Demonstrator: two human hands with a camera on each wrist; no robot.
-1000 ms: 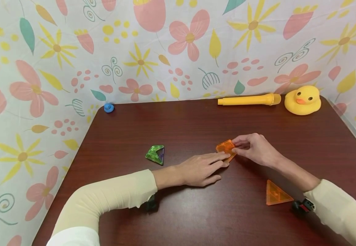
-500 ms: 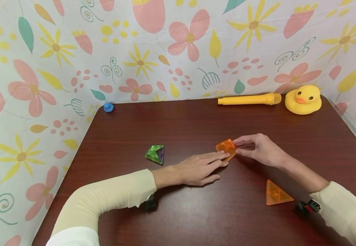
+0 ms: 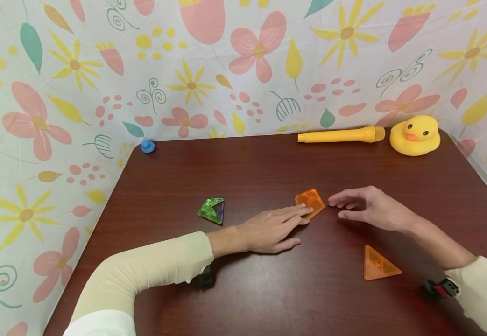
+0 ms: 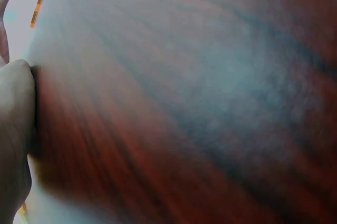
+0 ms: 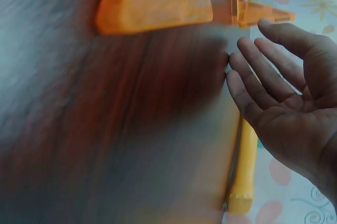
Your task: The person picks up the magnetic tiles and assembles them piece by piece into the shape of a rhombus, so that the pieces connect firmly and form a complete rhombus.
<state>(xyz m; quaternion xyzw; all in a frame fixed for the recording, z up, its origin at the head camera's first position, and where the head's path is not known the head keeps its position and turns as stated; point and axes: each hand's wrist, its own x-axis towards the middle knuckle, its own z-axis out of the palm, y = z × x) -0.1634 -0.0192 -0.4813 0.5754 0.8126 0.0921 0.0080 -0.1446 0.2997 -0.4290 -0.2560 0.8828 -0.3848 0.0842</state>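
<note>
My left hand (image 3: pixel 274 228) lies low over the table, its extended fingers resting on the near-left part of an orange see-through magnetic tile piece (image 3: pixel 314 201). That piece has a pointed, kite-like outline, partly covered by the fingertips. Just right of it, my right hand (image 3: pixel 373 207) hovers with relaxed fingers and holds nothing. The right wrist view shows its palm (image 5: pixel 295 113) and bent-free fingers, with the orange piece (image 5: pixel 263 14) beyond the fingertips. An orange triangular tile (image 3: pixel 379 265) lies nearer, below the right hand. Only part of the left hand (image 4: pixel 13 129) shows in its wrist view.
A green and purple tile piece (image 3: pixel 212 211) lies left of the left hand. Along the back edge are a small blue duck (image 3: pixel 148 146), a yellow toy microphone (image 3: pixel 340 136) and a yellow rubber duck (image 3: pixel 415 136). A flowered cloth (image 3: pixel 226 70) hangs behind the brown table (image 3: pixel 243 163).
My right hand has let go of the orange tile piece and drawn back to the right, its fingers loosening. The left hand stays nearly still on the piece.
</note>
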